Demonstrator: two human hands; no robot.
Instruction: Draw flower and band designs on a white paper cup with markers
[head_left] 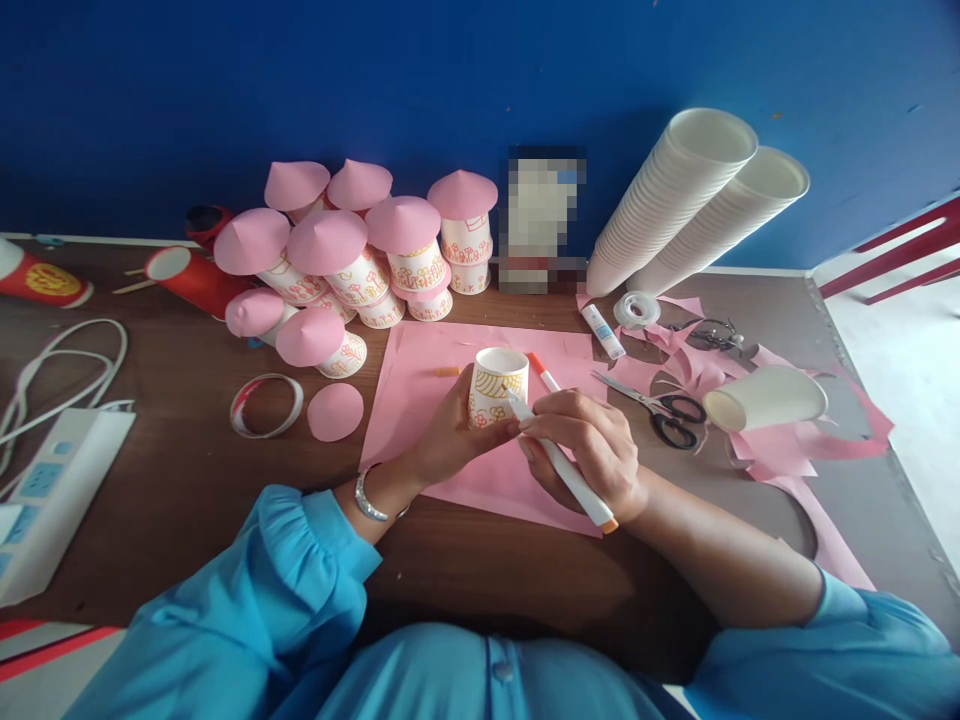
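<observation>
My left hand (448, 435) is closed round a small white paper cup (498, 385) with yellow and pink drawings, holding it upright over a pink paper sheet (420, 390). My right hand (589, 450) grips a white marker (559, 462) with an orange end; its tip touches the cup's side. A second orange-capped marker (543, 371) lies on the sheet just behind the cup.
Several decorated cups with pink cone lids (352, 250) are piled at the back. Two stacks of white cups (690, 200) lean against the blue wall. Scissors (660, 410), a glue stick (602, 331), tape (637, 309), a lying cup (765, 398), pink scraps and a power strip (52, 490) surround the work area.
</observation>
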